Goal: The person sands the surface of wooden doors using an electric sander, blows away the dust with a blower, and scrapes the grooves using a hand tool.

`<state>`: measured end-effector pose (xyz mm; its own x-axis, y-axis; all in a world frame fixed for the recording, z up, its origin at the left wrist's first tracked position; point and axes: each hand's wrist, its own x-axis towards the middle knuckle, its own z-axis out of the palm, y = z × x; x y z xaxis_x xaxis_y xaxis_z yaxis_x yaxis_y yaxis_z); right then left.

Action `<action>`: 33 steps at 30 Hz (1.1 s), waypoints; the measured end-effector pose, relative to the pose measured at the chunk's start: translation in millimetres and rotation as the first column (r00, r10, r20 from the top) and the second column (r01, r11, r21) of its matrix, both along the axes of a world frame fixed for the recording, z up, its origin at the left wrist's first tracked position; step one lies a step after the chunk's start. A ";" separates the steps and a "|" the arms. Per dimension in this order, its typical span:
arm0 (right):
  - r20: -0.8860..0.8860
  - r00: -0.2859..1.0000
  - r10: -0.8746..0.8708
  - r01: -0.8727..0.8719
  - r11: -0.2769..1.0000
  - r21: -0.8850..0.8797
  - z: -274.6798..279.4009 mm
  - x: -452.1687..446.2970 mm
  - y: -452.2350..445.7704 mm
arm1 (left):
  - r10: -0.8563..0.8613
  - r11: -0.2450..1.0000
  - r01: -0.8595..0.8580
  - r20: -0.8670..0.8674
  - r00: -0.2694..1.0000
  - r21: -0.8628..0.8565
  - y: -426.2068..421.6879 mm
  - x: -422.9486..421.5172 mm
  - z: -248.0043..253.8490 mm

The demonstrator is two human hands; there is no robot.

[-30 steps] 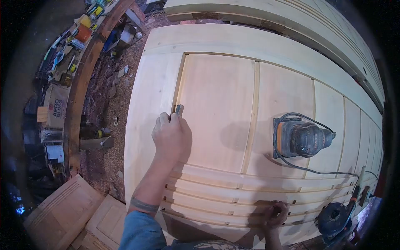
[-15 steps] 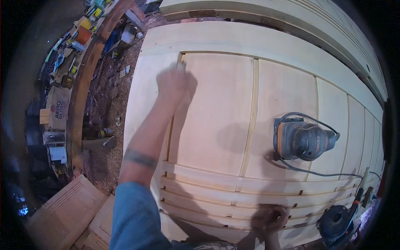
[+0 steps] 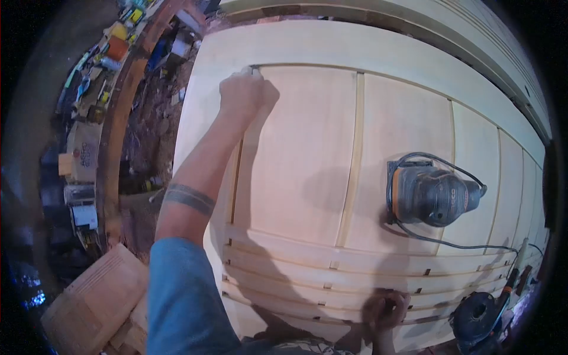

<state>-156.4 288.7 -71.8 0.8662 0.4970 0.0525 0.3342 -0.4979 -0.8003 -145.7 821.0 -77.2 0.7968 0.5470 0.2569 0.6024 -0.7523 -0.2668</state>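
A large pale wooden door panel (image 3: 307,148) with grooves between its boards lies in front of me. My left hand (image 3: 242,89) is closed, its fingertips pressed at the top left corner of the framed area, where a groove meets the frame. Whatever those fingers hold is too small or hidden to make out. Low on the panel, over the narrow slats (image 3: 284,275), my right hand (image 3: 390,309) is curled in shadow. Its fingers hide what they may hold. A dark power sander (image 3: 435,195) with an orange band rests on the boards, right of centre.
The sander's cord (image 3: 467,246) runs right across the panel. A black round-bodied tool (image 3: 475,316) sits at the lower right edge. More stacked panels (image 3: 378,9) lie beyond the far edge. At left stands a cluttered shelf (image 3: 127,89); loose boards (image 3: 97,296) lie lower left.
My left hand has shifted slightly up and left to the groove's corner, and the view has tilted a little. My right hand and the sander stay about where they were.
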 end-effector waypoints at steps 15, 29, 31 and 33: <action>0.149 0.988 0.037 -0.041 0.999 0.021 -3.6 -3.3 -10.4 | 0.268 0.947 -0.247 0.079 0.960 -0.205 -153.8 -158.6 12.8; 0.231 0.969 0.088 -0.096 0.995 0.021 -26.2 2.1 -27.7 | 0.179 0.919 -0.105 0.165 0.970 -0.380 -132.5 -138.0 8.2; 0.071 0.996 0.044 -0.053 0.990 0.130 -27.5 -3.6 -29.4 | 0.177 0.885 -0.041 0.254 0.951 -0.464 -146.9 -152.3 11.9; 0.198 0.974 0.114 -0.131 0.989 0.073 -5.1 2.6 -6.9 | 0.187 0.871 -0.001 0.329 0.926 -0.491 -147.3 -155.5 10.2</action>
<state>-153.8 281.8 -76.9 0.7686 0.5852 0.2584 0.5401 -0.3770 -0.7524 -301.2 673.6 -67.0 0.6399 0.7418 0.2006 0.6594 -0.6641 0.3522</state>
